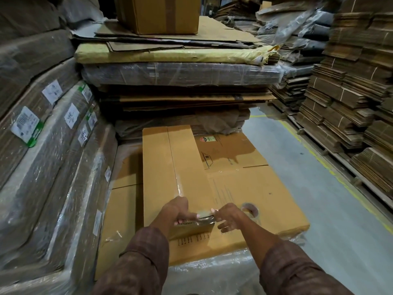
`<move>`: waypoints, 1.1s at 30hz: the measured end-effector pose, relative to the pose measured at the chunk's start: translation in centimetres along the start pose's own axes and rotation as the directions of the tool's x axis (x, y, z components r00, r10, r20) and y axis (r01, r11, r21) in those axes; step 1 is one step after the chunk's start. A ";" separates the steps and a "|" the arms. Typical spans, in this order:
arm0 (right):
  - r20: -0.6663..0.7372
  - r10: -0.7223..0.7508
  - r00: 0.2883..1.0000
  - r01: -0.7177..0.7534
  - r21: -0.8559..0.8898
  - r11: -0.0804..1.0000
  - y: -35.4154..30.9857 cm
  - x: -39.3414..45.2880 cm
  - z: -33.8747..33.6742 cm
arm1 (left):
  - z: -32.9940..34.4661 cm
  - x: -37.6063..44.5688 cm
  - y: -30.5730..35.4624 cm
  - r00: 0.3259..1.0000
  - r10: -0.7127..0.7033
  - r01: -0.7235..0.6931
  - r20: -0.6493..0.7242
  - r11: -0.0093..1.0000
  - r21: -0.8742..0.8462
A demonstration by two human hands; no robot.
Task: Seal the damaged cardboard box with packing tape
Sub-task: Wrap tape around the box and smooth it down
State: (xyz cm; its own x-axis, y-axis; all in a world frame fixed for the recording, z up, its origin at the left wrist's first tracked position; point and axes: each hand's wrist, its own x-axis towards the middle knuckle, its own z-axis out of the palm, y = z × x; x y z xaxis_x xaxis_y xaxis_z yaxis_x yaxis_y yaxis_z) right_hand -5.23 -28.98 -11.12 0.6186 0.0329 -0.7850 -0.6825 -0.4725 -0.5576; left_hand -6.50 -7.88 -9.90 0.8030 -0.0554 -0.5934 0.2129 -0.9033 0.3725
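Observation:
A flattened brown cardboard box lies on a plastic-wrapped stack in front of me. A strip of clear packing tape runs along its seam toward me. My left hand and my right hand meet near the box's near end and pinch a stretch of clear tape between them. The tape roll sits by my right hand, with only its upper rim showing behind my right wrist.
Plastic-wrapped bundles with white labels rise on the left. A tall pile of flat cardboard stands behind the box, with a closed carton on top. Stacked cardboard lines the right. Grey floor with a yellow line lies between.

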 end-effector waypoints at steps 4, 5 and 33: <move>0.043 -0.011 0.999 0.008 0.073 0.997 1.6 0.6 0.6 | 1.1 -1.0 0.3 0.898 0.283 -0.140 -0.337 0.910 0.390; 0.038 -0.020 0.999 0.017 0.081 0.997 1.8 0.6 0.7 | 1.3 -1.0 0.3 0.861 0.362 -0.196 -0.357 0.884 0.425; 0.031 0.032 0.999 -0.040 0.342 0.939 4.1 0.0 2.4 | 3.5 0.6 -0.3 0.926 0.372 -0.292 -0.063 0.813 0.504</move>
State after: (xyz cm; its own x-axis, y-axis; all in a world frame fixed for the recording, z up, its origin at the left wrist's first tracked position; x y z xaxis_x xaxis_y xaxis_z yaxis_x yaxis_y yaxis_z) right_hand -8.93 -28.76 -14.06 0.5845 0.0448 -0.8101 -0.7988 -0.1433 -0.5843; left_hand -8.00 -9.09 -12.87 0.8579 -0.3607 -0.3661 -0.3424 -0.9323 0.1161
